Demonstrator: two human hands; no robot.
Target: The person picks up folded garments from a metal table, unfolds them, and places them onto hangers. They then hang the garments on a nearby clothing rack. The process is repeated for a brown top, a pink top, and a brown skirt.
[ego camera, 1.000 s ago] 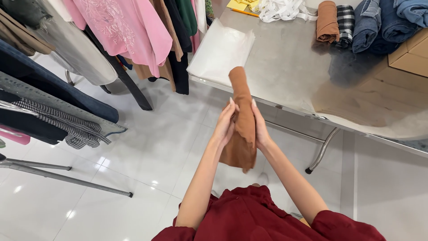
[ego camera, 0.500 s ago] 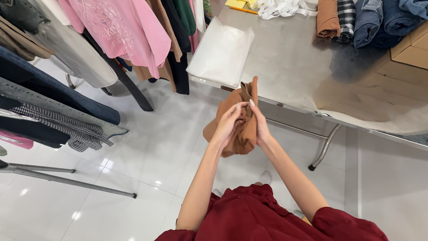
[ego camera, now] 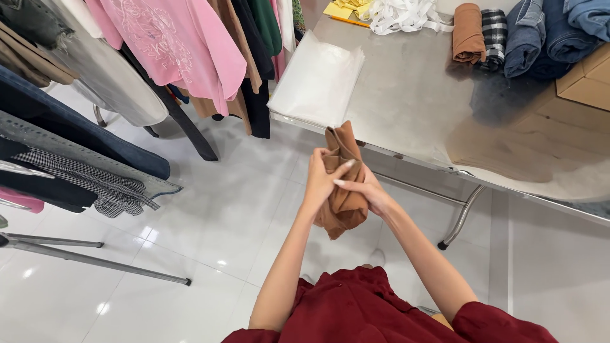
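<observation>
Both hands, left (ego camera: 319, 181) and right (ego camera: 368, 190), are gripping the brown cloth (ego camera: 343, 203) closed; rolling tightly, edges aligned, before the counter (ego camera: 406, 108) edge.

1. Two hands: the left hand (ego camera: 321, 181) and the right hand (ego camera: 368, 190).
2. One brown garment (ego camera: 343, 203) bunched between them.
3. One steel worktop (ego camera: 413, 101).
4. One stack of clear plastic bags (ego camera: 318, 79).
5. One rolled brown garment (ego camera: 469, 32) and one rolled plaid garment (ego camera: 490, 28).
6. One cardboard box (ego camera: 588, 79).
7. One pink shirt (ego camera: 171, 44) hanging.
</observation>
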